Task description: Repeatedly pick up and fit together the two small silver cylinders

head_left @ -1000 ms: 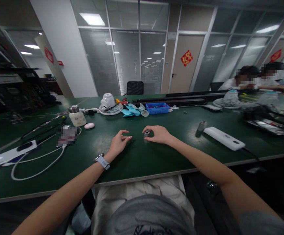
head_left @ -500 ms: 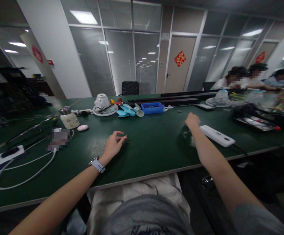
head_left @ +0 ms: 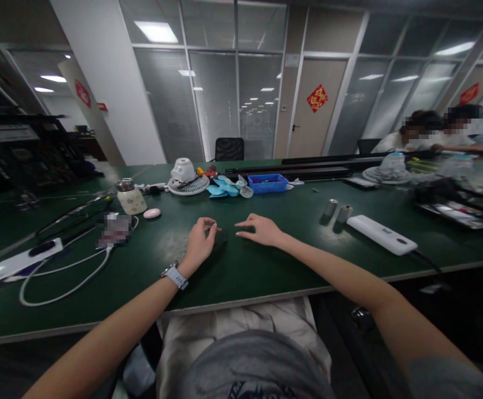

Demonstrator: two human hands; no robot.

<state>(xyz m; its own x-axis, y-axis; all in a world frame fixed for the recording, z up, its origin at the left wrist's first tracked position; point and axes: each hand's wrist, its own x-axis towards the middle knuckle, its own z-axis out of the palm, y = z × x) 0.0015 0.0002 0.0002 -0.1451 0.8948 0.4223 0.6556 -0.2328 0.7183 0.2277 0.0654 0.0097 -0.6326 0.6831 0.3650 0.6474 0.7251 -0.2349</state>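
Observation:
My left hand [head_left: 201, 244], with a watch on its wrist, is just above the table [head_left: 241, 277]. Its thumb and index finger meet in a pinch; whatever they may hold is too small to make out. Facing it from a short gap away, my right hand [head_left: 261, 230] has its thumb and fingers stretched apart, with nothing seen between them. Farther right stand two short silvery metal cylinders, the left one [head_left: 331, 208] and the right one [head_left: 344, 214], both upright. Beside them lies a long white device [head_left: 381, 235] with a dark cable.
Across the back are a white fan body [head_left: 183, 172], light-blue fan blades [head_left: 223, 187], a blue tray [head_left: 268, 183] and long black bars [head_left: 311, 170]. A bottle [head_left: 131, 198], a pink oval object [head_left: 152, 213] and white cables [head_left: 62, 303] lie left. People sit at the far right.
My right hand has left the metal cylinders, now uncovered, and moved left to near my left hand. The left hand's thumb and index finger have come together. The view has turned slightly left.

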